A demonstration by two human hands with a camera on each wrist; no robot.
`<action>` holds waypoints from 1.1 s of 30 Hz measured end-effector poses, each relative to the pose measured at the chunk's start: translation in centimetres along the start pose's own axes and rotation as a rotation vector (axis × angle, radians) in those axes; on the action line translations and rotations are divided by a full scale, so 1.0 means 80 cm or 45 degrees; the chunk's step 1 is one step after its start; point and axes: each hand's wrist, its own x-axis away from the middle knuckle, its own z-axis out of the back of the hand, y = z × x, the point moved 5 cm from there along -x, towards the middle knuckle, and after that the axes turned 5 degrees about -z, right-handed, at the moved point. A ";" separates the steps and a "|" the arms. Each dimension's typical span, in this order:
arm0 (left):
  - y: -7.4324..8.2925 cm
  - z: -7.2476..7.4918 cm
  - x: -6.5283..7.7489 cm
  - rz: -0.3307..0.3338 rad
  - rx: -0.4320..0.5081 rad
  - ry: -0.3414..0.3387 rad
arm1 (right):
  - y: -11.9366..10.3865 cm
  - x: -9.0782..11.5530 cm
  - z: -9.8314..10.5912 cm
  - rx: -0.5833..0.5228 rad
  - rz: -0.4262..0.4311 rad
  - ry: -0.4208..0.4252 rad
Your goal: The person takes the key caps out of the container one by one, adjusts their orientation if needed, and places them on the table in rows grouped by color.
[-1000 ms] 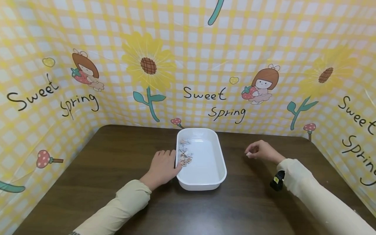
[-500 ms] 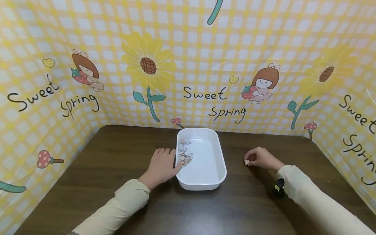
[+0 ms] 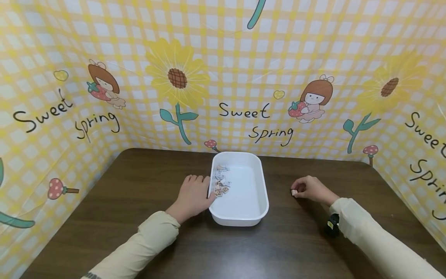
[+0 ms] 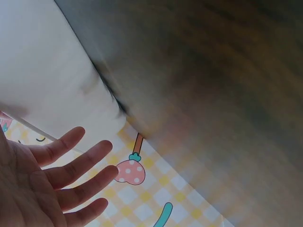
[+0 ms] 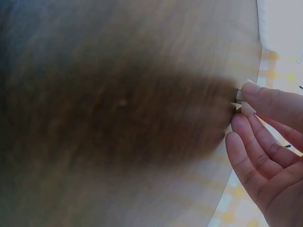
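A white tray [image 3: 240,223] stands on the dark table. Several small printed pieces [image 3: 220,180], whitish and light brown, lie along its inner left side. My left hand [image 3: 193,193] rests against the tray's left side, thumb at the rim. In the left wrist view the fingers [image 4: 80,168] are spread and nearly straight beside the white wall. Right of the tray, my right hand [image 3: 313,189] pinches a small pale block [image 3: 294,192] between thumb and fingertips, close to the tabletop. In the right wrist view, fingers partly hide this block [image 5: 246,108].
The dark wooden table [image 3: 167,252] has rounded back corners. A yellow checked cloth [image 3: 244,69] printed with flowers and lettering hangs behind and at both sides. A black strap device [image 3: 332,225] sits at the right wrist.
My right hand has come down and slightly nearer with the small block, then stayed almost still. My left hand and the tray keep their places.
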 end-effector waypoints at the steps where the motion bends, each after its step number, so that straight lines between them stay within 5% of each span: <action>1: 0.000 0.000 0.000 0.002 -0.008 0.011 | 0.000 0.000 0.000 -0.002 -0.003 -0.001; 15: 0.003 0.007 0.009 -0.022 -0.092 0.106 | -0.026 -0.001 0.032 0.031 -0.025 0.064; 25: 0.003 0.007 0.012 -0.063 -0.089 0.169 | -0.142 -0.054 0.052 0.003 0.158 0.175; 33: 0.003 0.003 0.012 -0.049 -0.062 0.159 | -0.218 -0.117 0.027 -0.037 0.086 0.086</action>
